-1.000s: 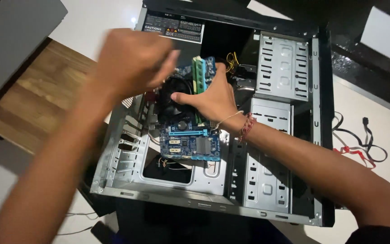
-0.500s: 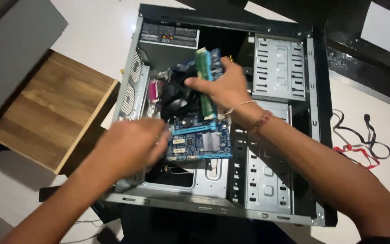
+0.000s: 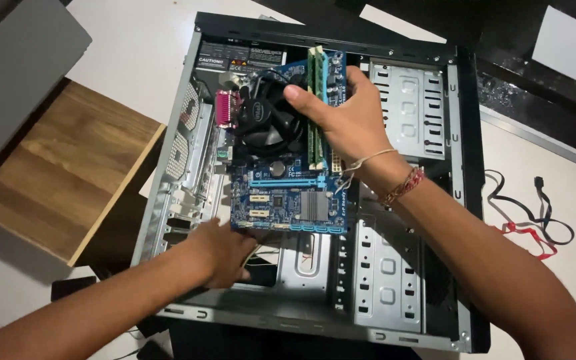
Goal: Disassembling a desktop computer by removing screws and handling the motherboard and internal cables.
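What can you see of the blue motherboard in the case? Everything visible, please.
The motherboard is a blue circuit board, roughly square, sitting inside the open metal case. A black round fan cooler sits on its upper part, green memory sticks along its right side, a grey finned heatsink and blue slots lower down, a pink port at the left edge. The right hand grips its upper right edge; the left hand is at its lower left corner.

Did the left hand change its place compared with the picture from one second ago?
Yes. The left hand was up over the fan near the far end of the computer case; now it is down at the near edge of the blue board.
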